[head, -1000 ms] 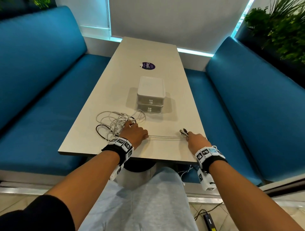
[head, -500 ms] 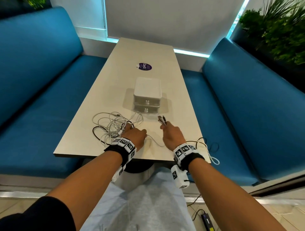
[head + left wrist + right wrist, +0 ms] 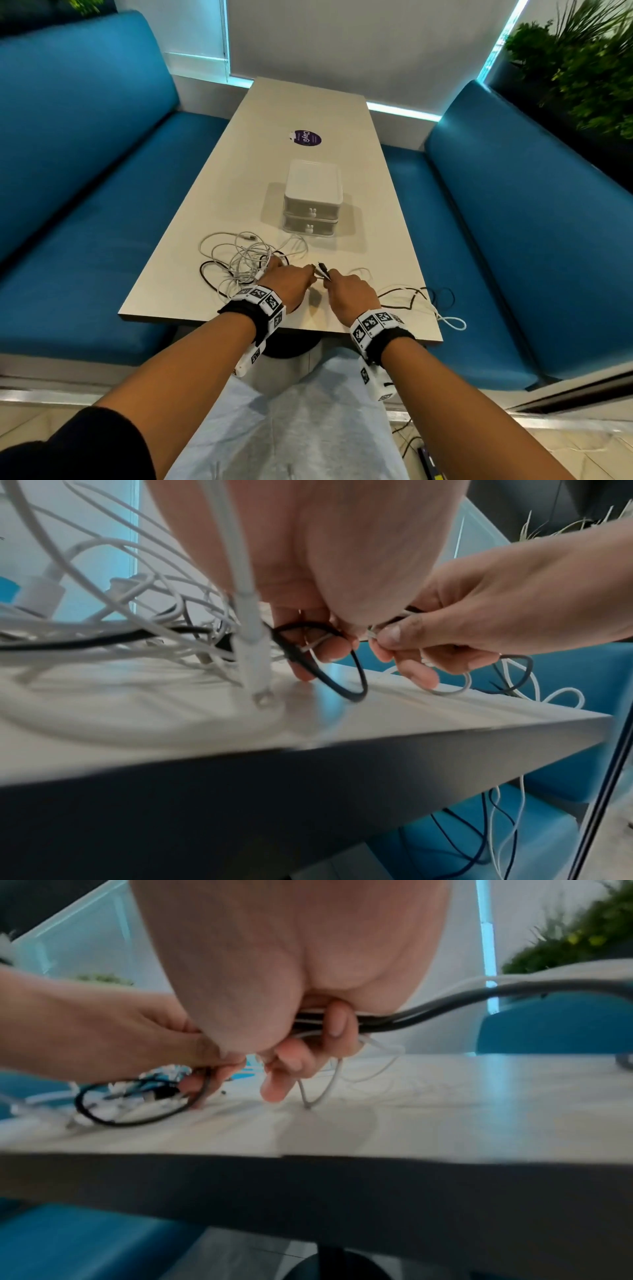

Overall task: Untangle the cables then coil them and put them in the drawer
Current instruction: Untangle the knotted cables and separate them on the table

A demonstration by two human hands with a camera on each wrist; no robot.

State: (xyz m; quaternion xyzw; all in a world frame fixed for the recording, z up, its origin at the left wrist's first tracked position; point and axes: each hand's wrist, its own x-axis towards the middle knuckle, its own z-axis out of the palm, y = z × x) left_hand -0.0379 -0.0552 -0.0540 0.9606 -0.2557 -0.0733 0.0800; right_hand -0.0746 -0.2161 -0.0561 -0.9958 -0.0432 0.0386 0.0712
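A tangle of white and black cables [image 3: 239,262] lies on the near left of the table [image 3: 308,102]. My left hand [image 3: 291,279] sits at the tangle's right edge, fingers curled round a black loop and a white strand [image 3: 318,645]. My right hand [image 3: 349,291] is close beside it, pinching cable ends [image 3: 322,269] and gripping black and white cables [image 3: 394,1020]. More cable [image 3: 424,301] trails right from it and hangs over the table's near right edge. A white two-drawer box [image 3: 313,202], both drawers closed, stands just beyond the hands.
Blue bench seats [image 3: 85,222] flank the table on both sides. A purple sticker [image 3: 305,137] lies farther back on the tabletop. Plants [image 3: 582,68] stand at the far right. Cables and a dark device [image 3: 428,459] lie on the floor by my right leg.
My right hand has moved left along the table's near edge, from well apart to right beside my left hand. The cable once stretched taut between them is now slack, trailing right.
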